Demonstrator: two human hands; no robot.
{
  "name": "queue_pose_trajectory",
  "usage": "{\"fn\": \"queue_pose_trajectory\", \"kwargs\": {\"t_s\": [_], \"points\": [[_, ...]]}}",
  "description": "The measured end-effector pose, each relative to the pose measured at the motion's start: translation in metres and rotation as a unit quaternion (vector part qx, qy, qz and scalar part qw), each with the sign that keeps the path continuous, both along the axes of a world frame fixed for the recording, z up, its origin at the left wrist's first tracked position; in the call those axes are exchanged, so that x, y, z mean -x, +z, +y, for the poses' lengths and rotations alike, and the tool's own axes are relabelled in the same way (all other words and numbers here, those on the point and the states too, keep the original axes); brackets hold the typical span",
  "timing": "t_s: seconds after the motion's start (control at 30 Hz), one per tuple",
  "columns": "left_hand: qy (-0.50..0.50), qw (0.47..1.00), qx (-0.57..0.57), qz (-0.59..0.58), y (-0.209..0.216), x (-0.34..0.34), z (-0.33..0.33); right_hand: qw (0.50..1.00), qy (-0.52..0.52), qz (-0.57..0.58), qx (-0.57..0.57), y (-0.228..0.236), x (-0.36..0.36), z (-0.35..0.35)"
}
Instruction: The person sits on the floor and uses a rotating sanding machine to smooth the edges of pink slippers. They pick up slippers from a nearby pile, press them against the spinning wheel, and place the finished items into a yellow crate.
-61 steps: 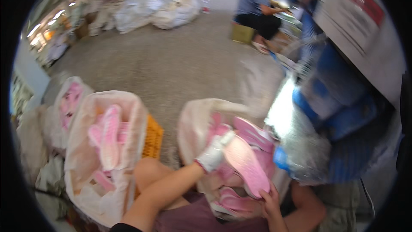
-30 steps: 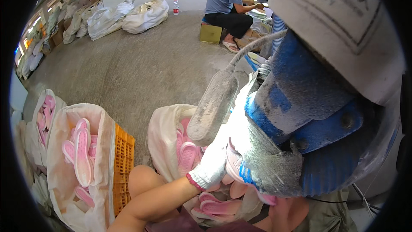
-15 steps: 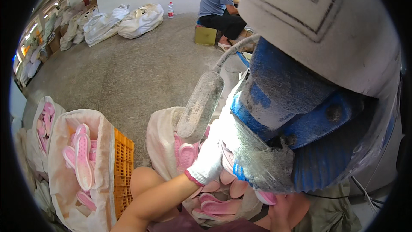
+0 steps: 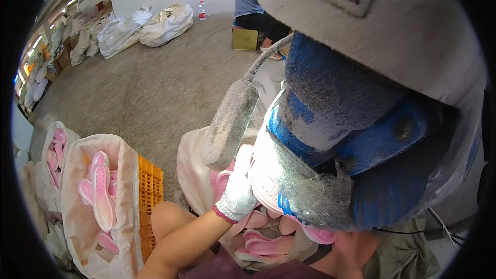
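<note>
- Left hand (image 4: 238, 196), in a white knitted glove, is closed around the left edge of a pink sole (image 4: 266, 191); its fingertips are lost in the glare
- Right hand (image 4: 342, 245), bare, is mostly hidden beside the sole's near right end; whether it grips, I cannot tell
- The sole lies under the near left side of the dusty blue machine (image 4: 330, 93), its middle hidden by clouded plastic wrap (image 4: 325, 196)
- It looks light and springy, likely foam or rubber, hard to break but apt to flex; dust might make it slippery, so the side rims at both ends seem the best hold
- Since half a second ago, the left hand sits a little farther left and more of the sole's striped side shows; the machine now covers the head and arms of the seated co-worker (image 4: 248, 0)
- An oblong dusty lamp (image 4: 230, 124) hangs just left of the machine, above a pale sack (image 4: 194, 170) with more pink soles (image 4: 266, 245)
- Farther left stands an orange crate (image 4: 150, 191) beside a pale liner (image 4: 77, 201) holding more soles
</note>
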State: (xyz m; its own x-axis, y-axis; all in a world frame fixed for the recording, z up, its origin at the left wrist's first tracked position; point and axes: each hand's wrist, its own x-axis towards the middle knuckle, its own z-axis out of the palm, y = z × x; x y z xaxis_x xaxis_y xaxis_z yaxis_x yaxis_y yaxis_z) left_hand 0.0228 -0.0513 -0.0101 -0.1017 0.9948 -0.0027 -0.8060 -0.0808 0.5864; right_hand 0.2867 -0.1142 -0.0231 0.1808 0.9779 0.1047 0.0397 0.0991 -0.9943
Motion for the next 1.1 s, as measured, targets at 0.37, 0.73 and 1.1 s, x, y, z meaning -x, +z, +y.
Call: {"fn": "queue_pose_trajectory", "kwargs": {"t_s": [0.37, 0.73, 1.1], "points": [[0.004, 0.999, 0.041, -0.017, 0.0, -0.016, 0.012, 0.994, 0.092, 0.019, 0.054, 0.03, -0.013, 0.024], [0.044, 0.985, 0.144, -0.088, 0.012, -0.022, 0.002, 0.954, 0.147, 0.216, 0.145, 0.006, 0.067, -0.02], [0.056, 0.978, 0.149, -0.133, -0.003, -0.003, 0.003, 0.997, 0.068, -0.039, 0.029, -0.016, 0.111, 0.034]]}}
